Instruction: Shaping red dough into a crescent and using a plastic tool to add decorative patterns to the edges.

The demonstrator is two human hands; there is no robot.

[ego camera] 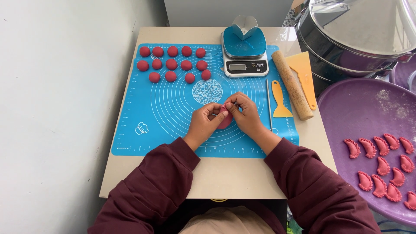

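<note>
While fourteen red dough balls wait in rows at the far left of the blue silicone mat, the left hand and right hand meet at mid-mat, fingertips pinching a folded red dumpling between them. Right of them lie a yellow scraper and a rolling pin. About a dozen pleated dumplings already lie on the purple tray, so roughly half looks done.

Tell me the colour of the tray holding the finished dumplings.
The tray is purple; the head view shows it at right.
</note>
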